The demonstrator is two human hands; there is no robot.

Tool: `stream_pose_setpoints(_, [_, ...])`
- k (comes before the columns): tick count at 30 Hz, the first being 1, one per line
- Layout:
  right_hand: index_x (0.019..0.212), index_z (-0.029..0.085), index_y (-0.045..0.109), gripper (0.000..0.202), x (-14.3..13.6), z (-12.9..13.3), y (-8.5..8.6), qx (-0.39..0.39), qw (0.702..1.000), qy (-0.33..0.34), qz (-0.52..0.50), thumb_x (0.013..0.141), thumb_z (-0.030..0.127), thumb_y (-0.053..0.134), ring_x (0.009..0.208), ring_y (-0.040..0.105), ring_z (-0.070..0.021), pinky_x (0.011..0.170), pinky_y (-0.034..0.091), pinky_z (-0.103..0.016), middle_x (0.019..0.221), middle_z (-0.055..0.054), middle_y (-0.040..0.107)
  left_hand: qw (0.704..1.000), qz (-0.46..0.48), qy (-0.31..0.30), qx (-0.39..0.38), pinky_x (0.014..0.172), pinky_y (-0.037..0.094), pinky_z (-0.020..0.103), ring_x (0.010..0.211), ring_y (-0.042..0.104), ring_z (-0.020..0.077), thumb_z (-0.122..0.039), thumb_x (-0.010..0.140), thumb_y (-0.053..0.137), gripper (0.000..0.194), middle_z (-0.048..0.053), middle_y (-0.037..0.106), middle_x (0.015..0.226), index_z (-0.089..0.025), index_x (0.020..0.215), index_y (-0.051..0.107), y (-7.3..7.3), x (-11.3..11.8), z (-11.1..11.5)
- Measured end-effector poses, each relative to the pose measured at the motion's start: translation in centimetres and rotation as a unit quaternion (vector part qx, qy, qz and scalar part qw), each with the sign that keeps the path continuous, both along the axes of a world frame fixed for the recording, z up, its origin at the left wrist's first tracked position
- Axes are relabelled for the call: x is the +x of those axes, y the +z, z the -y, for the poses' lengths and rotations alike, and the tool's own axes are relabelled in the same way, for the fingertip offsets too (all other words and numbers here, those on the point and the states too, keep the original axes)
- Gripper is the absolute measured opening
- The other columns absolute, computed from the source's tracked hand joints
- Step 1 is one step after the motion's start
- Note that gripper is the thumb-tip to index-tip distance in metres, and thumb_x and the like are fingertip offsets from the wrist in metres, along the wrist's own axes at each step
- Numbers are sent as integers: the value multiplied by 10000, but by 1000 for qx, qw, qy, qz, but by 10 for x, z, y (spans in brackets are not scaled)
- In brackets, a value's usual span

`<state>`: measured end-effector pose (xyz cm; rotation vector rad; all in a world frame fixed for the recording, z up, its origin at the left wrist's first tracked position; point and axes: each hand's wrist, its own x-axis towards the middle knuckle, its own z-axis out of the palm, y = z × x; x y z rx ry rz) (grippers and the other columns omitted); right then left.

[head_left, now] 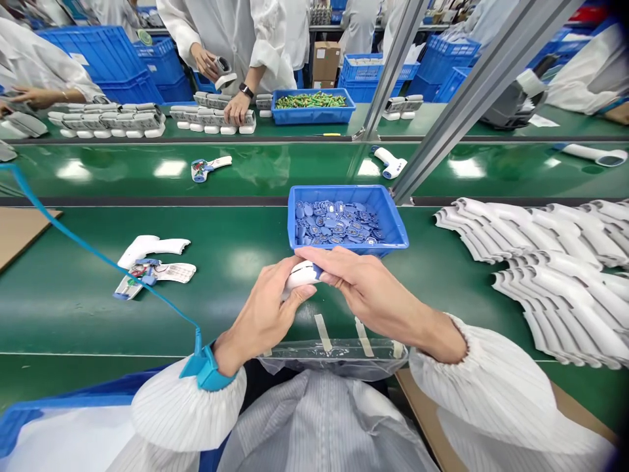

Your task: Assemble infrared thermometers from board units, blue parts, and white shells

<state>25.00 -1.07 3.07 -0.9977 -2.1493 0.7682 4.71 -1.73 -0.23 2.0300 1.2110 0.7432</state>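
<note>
A white and blue infrared thermometer point(301, 276) is between my two hands, just in front of a blue bin. My left hand point(263, 308) is closed round its white shell, thumb below and fingers over the top. My right hand point(368, 283) grips the blue end, with its fingers laid across the top; part of the thermometer is hidden under both hands. To the left lie an opened thermometer half point(170, 272) with wires and blue parts inside, and a bare white shell half point(152, 248). The blue bin point(400, 233) holds many small blue plastic pieces.
Stacked white shell halves point(565, 295) cover the right side. A cyan wrist-strap cord point(98, 252) crosses the left. A metal post point(472, 98) slants down beside the bin. Beyond, the conveyor belt point(295, 170) carries thermometers, and co-workers' hands point(238, 108) handle units.
</note>
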Motion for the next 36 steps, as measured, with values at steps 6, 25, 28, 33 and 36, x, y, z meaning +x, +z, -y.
stream_pose_setpoints(6, [1211,229,648,280,-14,7,-12,53,995,-68,54,1017,216,446,947,654,-201,819,549,-364,1171,-47,722,998,-21,23,56,761,447,303,844,631,195,-392,1026,443,290,54,712,995,-187,1150,606,-10,9,3])
stream_pose_setpoints(25, [1089,206,685,257,-9,48,-59,-27,951,-302,-62,1003,216,444,759,664,-156,704,505,-278,935,-22,741,964,-219,-17,153,734,422,353,855,668,257,-448,986,486,317,72,741,934,-193,1015,673,-13,38,5])
stream_pose_setpoints(28, [1114,199,661,237,-7,54,-61,-11,952,-297,-76,1018,260,453,906,672,-180,805,514,-300,1049,-57,726,977,-130,55,161,839,424,334,971,618,225,-441,998,480,312,74,706,1021,-181,1033,647,-19,31,8])
stream_pose_setpoints(33, [1163,192,602,223,-15,65,-60,3,968,-248,-36,1031,261,437,955,647,-200,815,507,-324,1067,-84,688,938,-118,289,153,586,257,311,547,397,137,-398,1012,417,517,1,455,539,-196,536,420,-39,33,3])
stream_pose_setpoints(36, [1187,171,581,251,-23,74,-64,-2,964,-264,4,1041,278,407,948,634,-216,799,500,-347,1065,-101,672,945,-130,246,172,571,215,316,502,346,119,-350,996,428,533,-5,420,494,-187,489,395,-44,36,-6])
